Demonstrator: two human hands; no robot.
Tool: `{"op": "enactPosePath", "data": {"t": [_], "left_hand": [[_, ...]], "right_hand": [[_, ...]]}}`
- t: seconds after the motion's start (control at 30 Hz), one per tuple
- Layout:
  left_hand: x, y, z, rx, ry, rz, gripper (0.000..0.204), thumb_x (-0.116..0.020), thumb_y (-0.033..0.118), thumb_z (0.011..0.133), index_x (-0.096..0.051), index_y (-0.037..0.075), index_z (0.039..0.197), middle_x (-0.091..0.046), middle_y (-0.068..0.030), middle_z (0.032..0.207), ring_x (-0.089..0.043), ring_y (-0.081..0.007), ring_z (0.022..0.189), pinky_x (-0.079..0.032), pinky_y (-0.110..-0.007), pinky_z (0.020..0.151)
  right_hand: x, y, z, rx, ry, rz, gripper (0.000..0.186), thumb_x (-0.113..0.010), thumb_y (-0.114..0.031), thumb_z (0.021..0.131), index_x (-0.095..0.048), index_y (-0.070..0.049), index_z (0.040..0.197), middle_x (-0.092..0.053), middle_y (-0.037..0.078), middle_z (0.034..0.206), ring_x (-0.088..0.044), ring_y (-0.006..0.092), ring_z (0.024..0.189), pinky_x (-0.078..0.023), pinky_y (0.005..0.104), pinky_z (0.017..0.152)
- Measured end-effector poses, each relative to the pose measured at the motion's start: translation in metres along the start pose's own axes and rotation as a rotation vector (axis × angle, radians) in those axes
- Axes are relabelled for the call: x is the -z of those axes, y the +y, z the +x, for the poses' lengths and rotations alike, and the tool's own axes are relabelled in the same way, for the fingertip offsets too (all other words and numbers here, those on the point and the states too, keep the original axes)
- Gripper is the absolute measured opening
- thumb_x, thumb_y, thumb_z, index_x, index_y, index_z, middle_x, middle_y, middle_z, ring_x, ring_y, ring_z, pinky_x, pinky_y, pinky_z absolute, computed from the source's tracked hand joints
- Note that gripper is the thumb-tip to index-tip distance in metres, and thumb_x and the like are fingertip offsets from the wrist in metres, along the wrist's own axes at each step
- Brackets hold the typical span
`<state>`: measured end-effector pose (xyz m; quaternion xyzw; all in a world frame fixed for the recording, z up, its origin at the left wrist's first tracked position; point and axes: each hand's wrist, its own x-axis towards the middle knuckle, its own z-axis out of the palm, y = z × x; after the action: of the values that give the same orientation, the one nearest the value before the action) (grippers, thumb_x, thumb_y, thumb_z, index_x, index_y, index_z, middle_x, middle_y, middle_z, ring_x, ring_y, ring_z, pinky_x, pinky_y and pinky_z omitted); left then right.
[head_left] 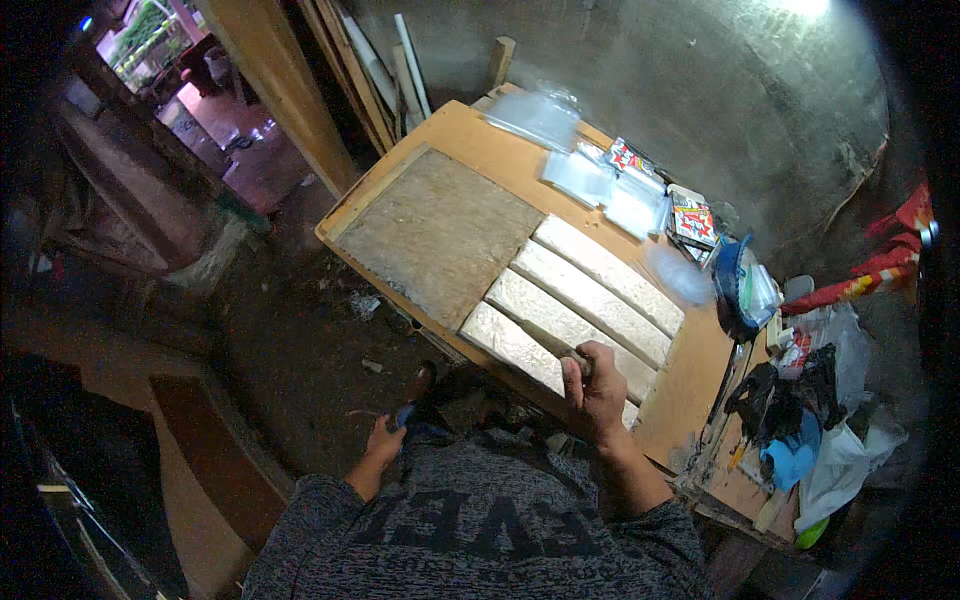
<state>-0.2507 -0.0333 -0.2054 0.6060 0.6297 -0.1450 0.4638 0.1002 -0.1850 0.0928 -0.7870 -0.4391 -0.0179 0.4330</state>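
My right hand (598,385) is closed around the handle of a knife (545,337). Its blade points up and left, over the gap between the two nearest of several long, whitish, mottled slabs (512,345). The slabs lie side by side on an orange-brown tabletop (690,415), and a flat brown board (440,225) adjoins their left ends. Low beside the table's near edge, my left hand (380,442) has its fingers curled against something small and bluish that I cannot make out.
Clear plastic sheets or bags (590,180) and small printed packs (692,215) lie along the table's far edge. A dark blue basket (740,285) stands at the right, near crumpled plastic bags (845,440). Wooden planks (340,70) lean on the wall behind.
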Motion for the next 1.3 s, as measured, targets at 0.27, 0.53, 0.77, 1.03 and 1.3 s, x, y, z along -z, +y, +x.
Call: {"op": "enactPosePath", "data": {"t": [0.27,0.53,0.77,1.03,1.3], "left_hand": [[-0.006,-0.030,0.012,-0.042,0.016,0.008,0.072,-0.066,0.045,0.093,-0.037,0.017,0.152,-0.048,-0.0197,0.150,-0.049,-0.0417,0.134,-0.043,-0.048,0.108],[0.007,-0.014,-0.003,0.121,-0.114,0.015,0.074,-0.065,0.044,0.094,-0.034,0.015,0.155,-0.036,-0.0159,0.159,-0.041,-0.0391,0.141,-0.042,-0.047,0.112],[0.010,-0.005,0.005,0.052,-0.103,0.027,0.076,-0.066,0.040,0.094,-0.032,0.014,0.156,-0.037,-0.0157,0.159,-0.039,-0.0389,0.143,-0.040,-0.047,0.113],[0.008,0.013,0.031,-0.069,-0.107,0.079,0.077,-0.069,0.042,0.091,-0.037,0.009,0.153,-0.045,-0.0223,0.152,-0.044,-0.0389,0.140,-0.040,-0.045,0.112],[-0.015,-0.002,0.101,-0.163,-0.076,0.153,0.079,-0.069,0.043,0.091,-0.038,0.003,0.152,-0.047,-0.0248,0.150,-0.046,-0.0408,0.138,-0.039,-0.045,0.112]], "right_hand": [[-0.029,-0.029,0.022,0.132,-0.165,-0.066,0.023,-0.070,-0.017,0.093,-0.058,-0.005,0.108,-0.065,0.018,0.084,-0.068,0.0375,0.073,-0.053,0.0410,0.064],[-0.015,-0.008,0.024,-0.009,-0.196,0.024,0.027,-0.073,-0.026,0.092,-0.059,-0.007,0.107,-0.067,0.018,0.082,-0.068,0.0337,0.068,-0.053,0.0412,0.061],[0.034,-0.002,-0.009,-0.239,-0.061,-0.103,0.024,-0.071,-0.023,0.094,-0.060,-0.005,0.104,-0.065,0.017,0.077,-0.065,0.0318,0.064,-0.052,0.0401,0.061],[0.076,0.023,-0.055,-0.285,0.117,-0.122,0.023,-0.073,-0.025,0.092,-0.064,-0.007,0.104,-0.067,0.018,0.076,-0.068,0.0332,0.068,-0.053,0.0404,0.064],[0.111,0.032,-0.086,-0.413,0.116,-0.230,0.024,-0.071,-0.026,0.092,-0.065,-0.007,0.105,-0.067,0.019,0.081,-0.067,0.0356,0.070,-0.053,0.0423,0.066]]}}
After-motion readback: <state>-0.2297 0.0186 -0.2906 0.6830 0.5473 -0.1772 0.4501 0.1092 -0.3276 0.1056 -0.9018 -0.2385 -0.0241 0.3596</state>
